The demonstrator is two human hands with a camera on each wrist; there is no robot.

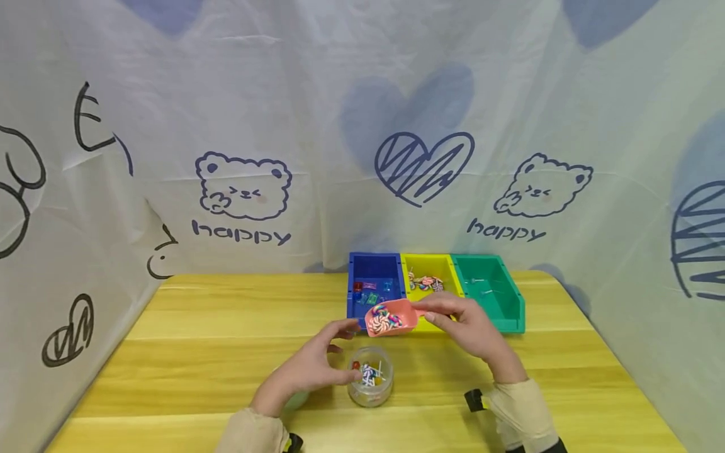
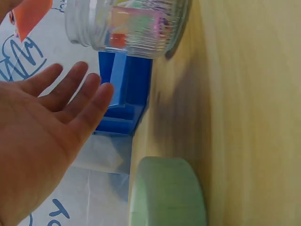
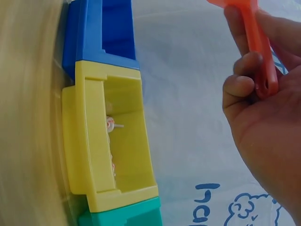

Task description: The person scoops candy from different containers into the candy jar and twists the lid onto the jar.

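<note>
My right hand (image 1: 467, 324) grips the handle of a pink scoop (image 1: 408, 313), which is above the front of the bins. Several swirl-patterned lollipop candies (image 1: 384, 321) lie in the scoop. In the right wrist view, fingers curl round the scoop's orange-pink handle (image 3: 263, 56). Below and left of the scoop, a clear glass jar (image 1: 370, 397) stands on the table with small candies and white sticks inside. Beside the jar's left is my left hand (image 1: 314, 362), its fingers spread and holding nothing. From the left wrist view, a gap shows between those fingers and the jar (image 2: 87, 23).
Behind the jar, three joined bins stand in a row: blue (image 1: 376, 264) with translucent coloured pieces, yellow (image 1: 427, 263) with lollipop candies, green (image 1: 512, 321) with a few clear pins or sticks. A pale green round object (image 2: 171, 193) sits by the left wrist. Printed cloth (image 1: 334, 126) hangs behind.
</note>
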